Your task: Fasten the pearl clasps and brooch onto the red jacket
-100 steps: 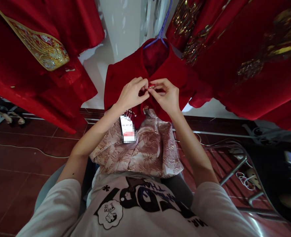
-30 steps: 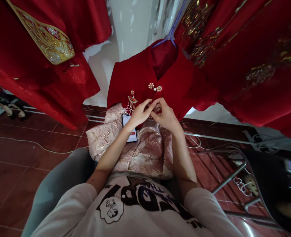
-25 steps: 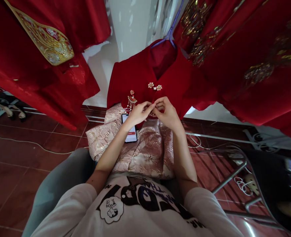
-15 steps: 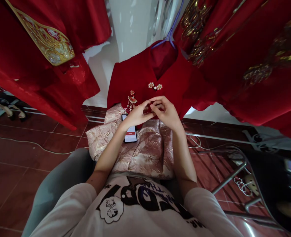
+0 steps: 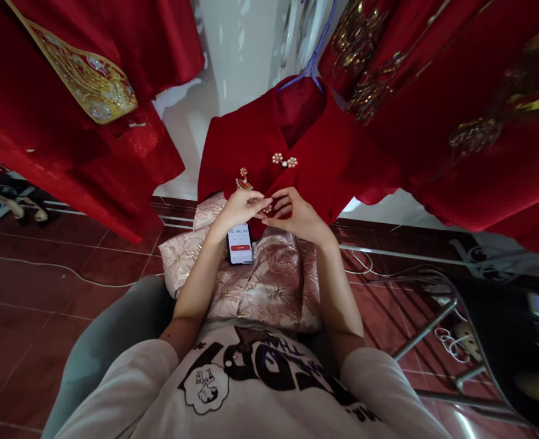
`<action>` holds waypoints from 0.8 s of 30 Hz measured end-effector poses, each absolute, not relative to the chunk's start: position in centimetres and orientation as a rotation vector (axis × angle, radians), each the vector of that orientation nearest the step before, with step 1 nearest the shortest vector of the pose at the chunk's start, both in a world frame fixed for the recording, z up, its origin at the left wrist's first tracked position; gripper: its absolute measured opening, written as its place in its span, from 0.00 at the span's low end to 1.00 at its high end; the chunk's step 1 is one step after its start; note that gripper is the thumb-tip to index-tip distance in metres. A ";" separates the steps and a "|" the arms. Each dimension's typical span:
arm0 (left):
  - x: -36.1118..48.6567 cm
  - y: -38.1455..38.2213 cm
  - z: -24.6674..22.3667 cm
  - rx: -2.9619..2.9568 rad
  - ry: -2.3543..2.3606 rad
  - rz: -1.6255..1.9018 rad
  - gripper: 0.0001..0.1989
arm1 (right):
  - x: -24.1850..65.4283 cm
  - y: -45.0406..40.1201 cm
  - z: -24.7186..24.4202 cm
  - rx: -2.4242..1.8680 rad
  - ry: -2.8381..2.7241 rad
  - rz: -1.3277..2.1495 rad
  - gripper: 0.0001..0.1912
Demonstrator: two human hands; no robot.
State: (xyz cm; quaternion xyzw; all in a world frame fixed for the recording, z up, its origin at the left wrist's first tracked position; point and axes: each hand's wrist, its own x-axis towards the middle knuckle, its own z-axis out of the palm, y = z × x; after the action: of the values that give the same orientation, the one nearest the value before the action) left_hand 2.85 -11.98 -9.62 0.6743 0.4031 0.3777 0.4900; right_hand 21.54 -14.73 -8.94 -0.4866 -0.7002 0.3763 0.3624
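1. Working at the front of a red jacket, both hands meet at its lower closure, just below the flower clasp at the collar.
2. The left hand has thumb and forefinger pinched together on a small clasp at the jacket's edge; its other fingers are curled.
3. The right hand faces it, fingertips touching the same spot, fingers bent and closed on the cloth and clasp; exactly what each fingertip grips is too small to tell.
4. The jacket hangs on a blue hanger against a white wall, its hem reaching down to the lap.
5. A tassel brooch sits on the jacket just above the left hand's knuckles.
6. A phone lies screen-up on pink brocade cloth spread over the lap, just below the left wrist.
7. Other red garments with gold embroidery hang to the left and right.
8. A metal chair frame stands on the red tile floor to the right.
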 end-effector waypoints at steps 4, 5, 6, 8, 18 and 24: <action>3.0 -11.6 -9.8 1.541 0.961 0.948 0.08 | 20.6 -14.4 -9.2 -1.310 -1.712 0.813 0.28; 3.0 -11.5 -9.9 1.532 0.967 0.953 0.07 | 20.5 -14.3 -9.2 -1.308 -1.704 0.787 0.25; 3.0 -11.4 -10.0 1.551 0.985 0.972 0.06 | 20.4 -14.2 -9.2 -1.306 -1.694 0.763 0.22; 3.0 -11.1 -10.4 1.657 1.086 1.113 0.04 | 20.4 -14.1 -9.2 -1.308 -1.662 0.740 0.18; 3.3 -8.5 -16.1 2.033 1.416 1.412 0.23 | 21.0 -15.1 -8.0 -1.084 -1.651 1.194 0.29; 3.6 -8.4 -16.3 2.005 1.471 1.617 0.17 | 21.2 -14.8 -8.3 -1.064 -1.650 1.273 0.31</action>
State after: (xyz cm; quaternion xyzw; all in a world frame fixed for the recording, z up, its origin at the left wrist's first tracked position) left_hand 3.62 -8.40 -16.28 0.6734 0.4941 0.5429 0.0875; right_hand 21.20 -14.83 -8.31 -0.4186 -0.6494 0.5009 0.3901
